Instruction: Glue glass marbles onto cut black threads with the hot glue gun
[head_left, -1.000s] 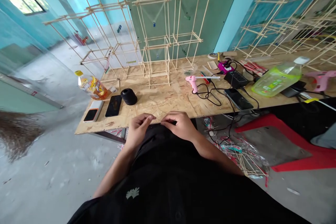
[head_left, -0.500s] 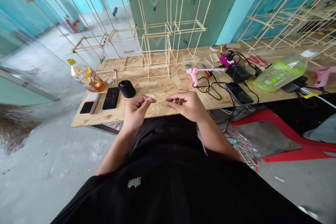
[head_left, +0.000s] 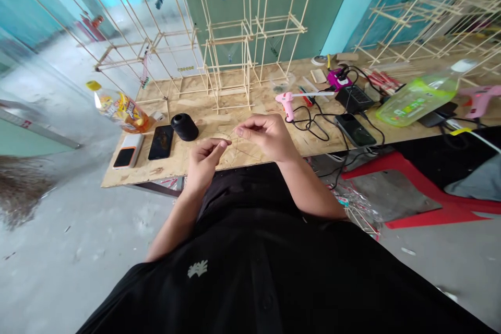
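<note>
Tabletop (head_left: pixel 176 163): twelve o'clock.
Right hand (head_left: pixel 266 136): apparently pinching the fine strand (head_left: pixel 236 146).
Left hand (head_left: pixel 205 160): apparently pinching likewise, right hand's eight o'clock.
Black spool (head_left: pixel 185 127): left hand's eleven o'clock.
Strand: between hands; slack could snarl it, loose pinching drop it.

A black shirt (head_left: pixel 230 282) bears a pale emblem (head_left: pixel 198 269).

Bright; left edge stretched, seemingly blurred.

On the desk (head_left: pixel 176 164), a yellow-capped bottle (head_left: pixel 123 110) stands behind a white device (head_left: pixel 129 152) and a dark phone (head_left: pixel 160 142), with a green-labelled bottle (head_left: pixel 417 100) further right.
</note>
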Demonstrator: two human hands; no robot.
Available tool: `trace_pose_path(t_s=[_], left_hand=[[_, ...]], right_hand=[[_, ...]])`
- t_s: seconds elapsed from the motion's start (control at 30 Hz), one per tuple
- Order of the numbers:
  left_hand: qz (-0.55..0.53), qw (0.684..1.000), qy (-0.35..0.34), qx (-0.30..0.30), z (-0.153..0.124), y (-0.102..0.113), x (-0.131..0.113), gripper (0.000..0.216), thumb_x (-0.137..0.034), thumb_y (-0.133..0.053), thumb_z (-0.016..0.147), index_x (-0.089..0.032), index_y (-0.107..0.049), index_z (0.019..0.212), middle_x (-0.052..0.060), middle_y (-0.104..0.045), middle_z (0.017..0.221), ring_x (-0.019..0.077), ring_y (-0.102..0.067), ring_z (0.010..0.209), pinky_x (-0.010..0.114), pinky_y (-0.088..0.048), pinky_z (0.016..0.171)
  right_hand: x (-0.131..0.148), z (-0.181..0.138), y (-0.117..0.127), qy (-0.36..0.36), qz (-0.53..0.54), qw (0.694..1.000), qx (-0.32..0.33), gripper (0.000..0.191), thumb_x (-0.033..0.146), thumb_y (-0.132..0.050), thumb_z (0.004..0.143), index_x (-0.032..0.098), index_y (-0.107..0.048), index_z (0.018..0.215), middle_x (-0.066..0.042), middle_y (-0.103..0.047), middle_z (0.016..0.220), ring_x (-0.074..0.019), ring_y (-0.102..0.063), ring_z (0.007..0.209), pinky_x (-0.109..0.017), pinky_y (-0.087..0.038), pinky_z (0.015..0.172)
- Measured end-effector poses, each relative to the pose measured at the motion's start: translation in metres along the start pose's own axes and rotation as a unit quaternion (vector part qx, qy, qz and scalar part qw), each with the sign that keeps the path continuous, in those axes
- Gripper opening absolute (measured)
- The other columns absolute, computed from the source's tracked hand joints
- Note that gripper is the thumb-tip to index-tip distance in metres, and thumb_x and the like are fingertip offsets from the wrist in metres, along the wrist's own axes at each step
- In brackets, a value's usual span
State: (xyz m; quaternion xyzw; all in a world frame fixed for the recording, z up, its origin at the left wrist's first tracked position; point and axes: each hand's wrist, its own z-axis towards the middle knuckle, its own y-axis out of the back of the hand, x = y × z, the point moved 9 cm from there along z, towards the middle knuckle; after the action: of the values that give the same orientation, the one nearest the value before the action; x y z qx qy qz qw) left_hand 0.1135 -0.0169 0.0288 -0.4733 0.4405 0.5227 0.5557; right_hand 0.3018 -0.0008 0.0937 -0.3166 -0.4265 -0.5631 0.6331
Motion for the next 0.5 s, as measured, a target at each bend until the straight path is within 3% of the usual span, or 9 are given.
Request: trace_pose_path(t_s=[0.2,0.5], left_hand=[[-0.008,0.999,0.033,0.012,0.001,-0.006,0.029,0.050,-0.064,-0.095,0.077,-0.018,-0.092,0.096,0.001,-0.060,0.067,0.0089,-0.039,0.057,0.027,-0.026,0.053],[0.011,0.999,0.040,-0.022,0.001,-0.002,0.042,0.052,-0.065,-0.095,0.075,-0.017,-0.093,0.095,0.000,-0.060,0.063,0.0100,-0.038,0.061,0.028,-0.026,0.057]], right_hand=[[0.007,0.012,0.013,0.007,-0.012,1.000,-0.025,0.038,0.058,-0.091,0.085,0.020,-0.086,0.088,-0.003,-0.080,0.081,-0.0147,-0.060,0.071,-0.031,-0.047,0.064],[0.024,0.019,0.026,0.038,-0.040,0.998,-0.027,0.034,0.052,-0.090,0.088,0.019,-0.084,0.087,-0.003,-0.080,0.082,-0.0152,-0.066,0.073,-0.030,-0.053,0.066]])
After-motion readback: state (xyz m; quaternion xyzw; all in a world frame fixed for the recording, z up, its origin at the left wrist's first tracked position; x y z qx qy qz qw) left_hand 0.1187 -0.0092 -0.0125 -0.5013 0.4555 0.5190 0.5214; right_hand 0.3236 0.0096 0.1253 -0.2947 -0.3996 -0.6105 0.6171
